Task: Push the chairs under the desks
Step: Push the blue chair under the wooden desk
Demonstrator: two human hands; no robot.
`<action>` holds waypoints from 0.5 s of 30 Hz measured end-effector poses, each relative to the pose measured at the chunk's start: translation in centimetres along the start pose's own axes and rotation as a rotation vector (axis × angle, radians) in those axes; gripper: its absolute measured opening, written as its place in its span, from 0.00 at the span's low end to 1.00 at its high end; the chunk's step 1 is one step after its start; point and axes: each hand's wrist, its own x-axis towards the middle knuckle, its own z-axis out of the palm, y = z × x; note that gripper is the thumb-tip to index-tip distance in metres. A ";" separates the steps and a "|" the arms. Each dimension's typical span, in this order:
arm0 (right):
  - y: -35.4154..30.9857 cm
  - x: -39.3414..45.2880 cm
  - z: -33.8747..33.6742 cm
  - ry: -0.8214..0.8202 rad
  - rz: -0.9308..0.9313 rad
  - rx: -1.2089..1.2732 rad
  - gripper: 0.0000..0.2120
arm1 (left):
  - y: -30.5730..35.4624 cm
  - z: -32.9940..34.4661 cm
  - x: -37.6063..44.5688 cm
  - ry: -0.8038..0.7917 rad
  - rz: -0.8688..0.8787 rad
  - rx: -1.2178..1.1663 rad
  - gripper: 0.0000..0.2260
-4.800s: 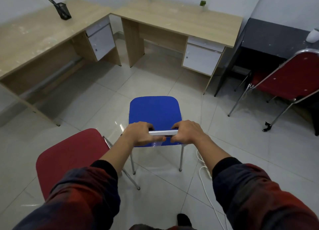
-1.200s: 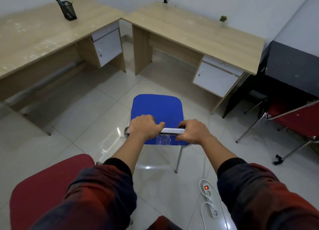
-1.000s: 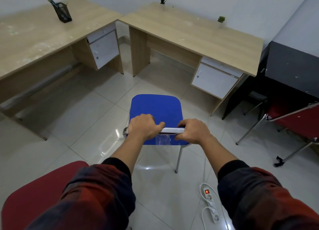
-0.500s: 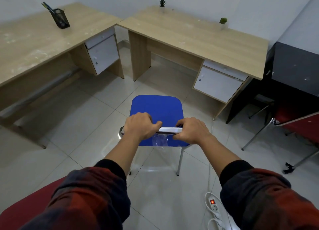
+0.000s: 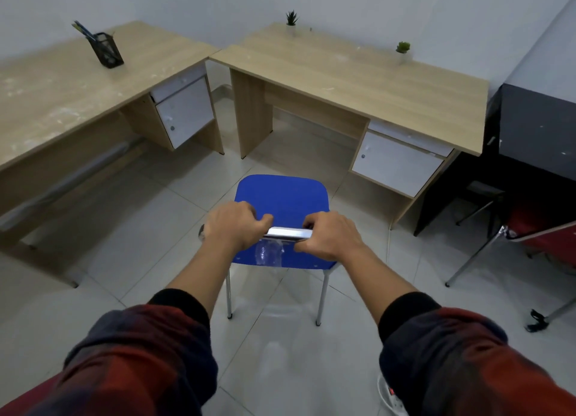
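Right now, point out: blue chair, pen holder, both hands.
blue chair (image 5: pixel 282 194): head view, on the seat cushion.
pen holder (image 5: pixel 107 52): head view, on its black mesh wall.
left hand (image 5: pixel 232 228): head view, on its back.
right hand (image 5: pixel 330 236): head view, on its back.

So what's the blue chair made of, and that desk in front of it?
Blue chair: the seat looks like cloth, matte and a bit fuzzy. Its top bar and legs look like shiny metal, since they glint.
Desk: looks like pale wood, or board printed with wood lines, with smooth white door fronts. I can't tell which.
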 end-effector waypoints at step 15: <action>7.0 7.0 -4.6 -0.052 -0.006 -0.070 0.16 | 6.3 1.7 7.7 0.042 0.052 -0.044 0.24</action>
